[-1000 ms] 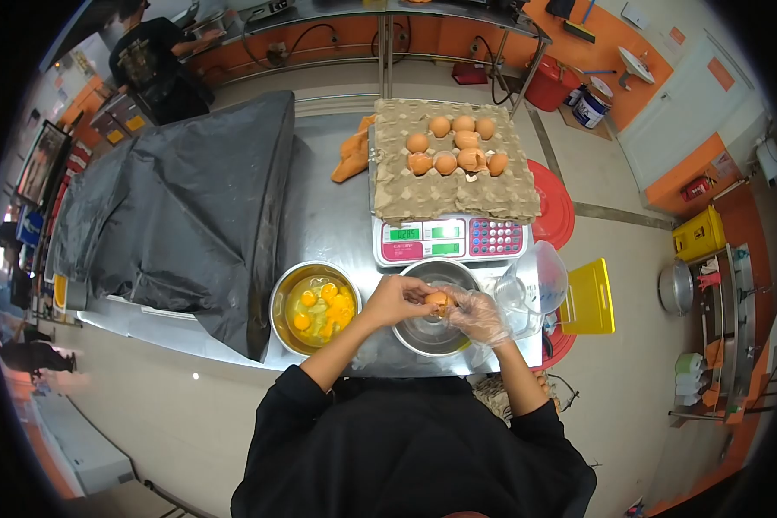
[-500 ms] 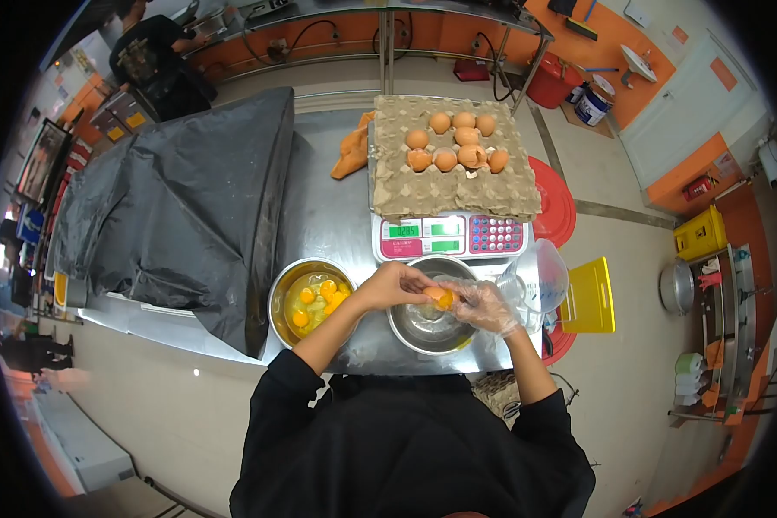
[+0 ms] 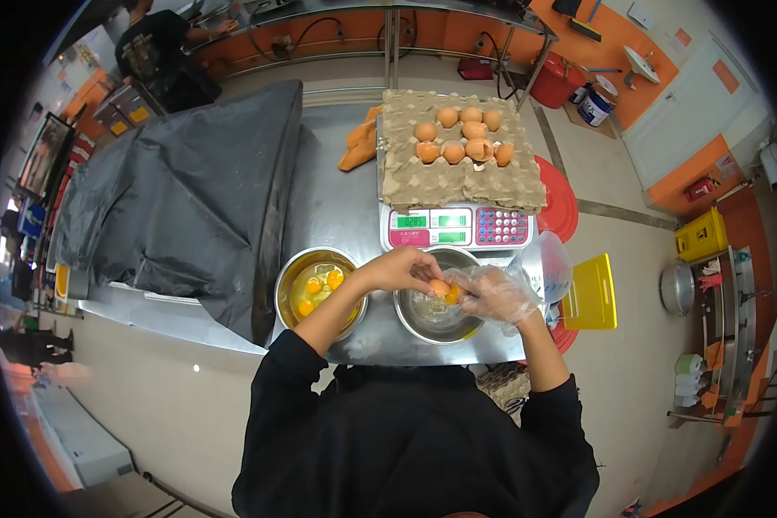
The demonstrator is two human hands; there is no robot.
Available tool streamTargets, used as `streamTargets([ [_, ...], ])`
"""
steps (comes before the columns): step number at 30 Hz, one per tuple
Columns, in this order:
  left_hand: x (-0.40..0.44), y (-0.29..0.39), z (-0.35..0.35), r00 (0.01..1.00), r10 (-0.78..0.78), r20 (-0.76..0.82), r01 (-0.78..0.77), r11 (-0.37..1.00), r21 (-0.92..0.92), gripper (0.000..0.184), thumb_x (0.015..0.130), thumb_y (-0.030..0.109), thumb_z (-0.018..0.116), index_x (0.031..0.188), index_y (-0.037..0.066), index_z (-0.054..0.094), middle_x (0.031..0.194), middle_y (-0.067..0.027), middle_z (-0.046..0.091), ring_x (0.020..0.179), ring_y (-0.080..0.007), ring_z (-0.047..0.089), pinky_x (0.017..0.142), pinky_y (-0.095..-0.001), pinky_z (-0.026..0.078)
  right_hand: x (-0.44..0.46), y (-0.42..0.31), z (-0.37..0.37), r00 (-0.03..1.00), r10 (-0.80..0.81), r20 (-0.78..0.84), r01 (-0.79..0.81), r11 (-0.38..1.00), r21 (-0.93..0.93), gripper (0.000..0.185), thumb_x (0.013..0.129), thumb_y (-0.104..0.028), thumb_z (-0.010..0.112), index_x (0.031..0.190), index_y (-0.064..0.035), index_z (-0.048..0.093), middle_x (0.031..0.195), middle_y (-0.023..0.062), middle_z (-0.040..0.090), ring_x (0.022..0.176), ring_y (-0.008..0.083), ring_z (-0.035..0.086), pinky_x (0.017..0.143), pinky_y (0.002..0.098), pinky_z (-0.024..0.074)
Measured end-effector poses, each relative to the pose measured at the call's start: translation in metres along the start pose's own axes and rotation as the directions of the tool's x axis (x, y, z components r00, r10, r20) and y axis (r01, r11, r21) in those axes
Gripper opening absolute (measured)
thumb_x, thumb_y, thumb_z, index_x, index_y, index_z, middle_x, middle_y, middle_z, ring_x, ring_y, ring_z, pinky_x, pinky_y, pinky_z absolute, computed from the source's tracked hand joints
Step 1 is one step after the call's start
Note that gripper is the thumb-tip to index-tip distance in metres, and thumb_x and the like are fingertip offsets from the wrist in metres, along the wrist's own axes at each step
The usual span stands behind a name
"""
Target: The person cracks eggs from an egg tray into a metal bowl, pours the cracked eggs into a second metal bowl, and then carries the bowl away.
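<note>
My bare left hand (image 3: 404, 269) pinches a cracked brown egg (image 3: 440, 287) from the left. My right hand (image 3: 499, 295), in a clear plastic glove, closes on its other side, with orange yolk showing between the fingers. Both are over a steel bowl (image 3: 404, 321) that holds clear, wet egg white. The fingertips partly hide the shell. To the left, under my left forearm, stands a second steel bowl (image 3: 279, 298) with several yolks and egg white in it. Beyond the hands, a cardboard egg tray (image 3: 457, 190) carries several brown eggs and broken shells (image 3: 479, 150).
The tray rests on a digital scale (image 3: 457, 228). A clear plastic jug (image 3: 551, 263) and yellow board (image 3: 590, 292) stand right, near a red lid (image 3: 557, 203). Black sheeting (image 3: 190, 207) covers something left. An orange cloth (image 3: 360, 140) lies behind. Another person (image 3: 160, 56) works far left.
My hands have brought the egg slightly lower and closer together, and more yolk shows beside the right fingers. The whole view has shifted a little.
</note>
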State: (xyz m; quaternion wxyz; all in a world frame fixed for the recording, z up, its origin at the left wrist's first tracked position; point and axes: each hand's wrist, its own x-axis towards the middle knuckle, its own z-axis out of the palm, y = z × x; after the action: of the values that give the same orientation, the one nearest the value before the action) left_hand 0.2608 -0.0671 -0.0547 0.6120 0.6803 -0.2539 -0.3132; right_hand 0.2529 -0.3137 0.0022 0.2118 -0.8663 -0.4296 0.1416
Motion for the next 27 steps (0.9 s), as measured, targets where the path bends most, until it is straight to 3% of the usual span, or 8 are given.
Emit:
streamTargets([
  [6, 0.005, 0.011, -0.006, 0.999, 0.001, 0.041, -0.003, 0.999, 0.049, 0.029, 0.081, 0.004, 0.075, 0.107, 0.001, 0.065, 0.102, -0.0072, 0.070, 0.094, -0.0141, 0.067, 0.088, -0.0279, 0.053, 0.009, -0.011, -0.017, 0.998, -0.060, 0.024, 0.061, 0.997, -0.045, 0.035, 0.075, -0.010, 0.057, 0.109, -0.0024, 0.063, 0.077, 0.0198, 0.063, 0.075, 0.0372, 0.064, 0.073, 0.0445, 0.0508],
  [10, 0.006, 0.015, -0.011, 0.999, 0.037, 0.018, -0.038, 0.999, 0.009, 0.029, 0.080, 0.003, 0.076, 0.107, 0.001, 0.065, 0.100, -0.0073, 0.070, 0.093, -0.0144, 0.068, 0.088, -0.0280, 0.053, 0.019, -0.020, -0.033, 0.998, 0.000, 0.070, 0.006, 0.997, -0.083, 0.030, 0.075, -0.009, 0.057, 0.102, -0.0003, 0.065, 0.078, 0.0202, 0.064, 0.080, 0.0372, 0.065, 0.076, 0.0438, 0.0507],
  [15, 0.005, 0.015, -0.013, 0.997, 0.080, -0.017, -0.081, 0.996, -0.026, 0.027, 0.079, 0.001, 0.076, 0.103, 0.001, 0.064, 0.098, -0.0069, 0.070, 0.092, -0.0142, 0.068, 0.087, -0.0277, 0.053, 0.036, -0.027, -0.045, 0.958, 0.099, 0.268, -0.029, 0.967, -0.252, 0.019, 0.076, -0.012, 0.058, 0.086, 0.0023, 0.064, 0.077, 0.0230, 0.064, 0.083, 0.0363, 0.066, 0.078, 0.0434, 0.0509],
  [22, 0.000, 0.027, -0.017, 0.990, 0.123, -0.062, -0.126, 0.991, -0.046, 0.026, 0.078, 0.001, 0.077, 0.101, 0.001, 0.065, 0.097, -0.0063, 0.070, 0.091, -0.0130, 0.067, 0.085, -0.0265, 0.053, 0.046, -0.033, -0.058, 0.959, 0.044, 0.280, 0.076, 0.911, -0.405, 0.021, 0.078, -0.017, 0.058, 0.082, 0.0020, 0.066, 0.077, 0.0218, 0.065, 0.081, 0.0341, 0.065, 0.077, 0.0411, 0.0512],
  [25, -0.007, 0.046, -0.019, 0.982, 0.156, -0.107, -0.159, 0.987, -0.022, 0.026, 0.078, -0.001, 0.076, 0.101, -0.001, 0.065, 0.096, -0.0062, 0.070, 0.091, -0.0129, 0.067, 0.086, -0.0269, 0.053, 0.049, -0.055, -0.080, 0.963, 0.059, 0.262, 0.063, 0.899, -0.434, 0.020, 0.078, -0.017, 0.059, 0.082, 0.0014, 0.067, 0.080, 0.0210, 0.066, 0.084, 0.0339, 0.066, 0.078, 0.0400, 0.0515],
  [27, -0.012, 0.062, -0.018, 0.976, 0.174, -0.128, -0.181, 0.982, -0.044, 0.025, 0.078, -0.001, 0.076, 0.100, -0.002, 0.065, 0.097, -0.0081, 0.070, 0.092, -0.0144, 0.068, 0.086, -0.0277, 0.053, 0.049, -0.080, -0.104, 0.949, 0.159, 0.271, -0.022, 0.894, -0.447, 0.019, 0.077, -0.016, 0.061, 0.083, 0.0007, 0.068, 0.084, 0.0202, 0.067, 0.087, 0.0329, 0.066, 0.078, 0.0400, 0.0524],
])
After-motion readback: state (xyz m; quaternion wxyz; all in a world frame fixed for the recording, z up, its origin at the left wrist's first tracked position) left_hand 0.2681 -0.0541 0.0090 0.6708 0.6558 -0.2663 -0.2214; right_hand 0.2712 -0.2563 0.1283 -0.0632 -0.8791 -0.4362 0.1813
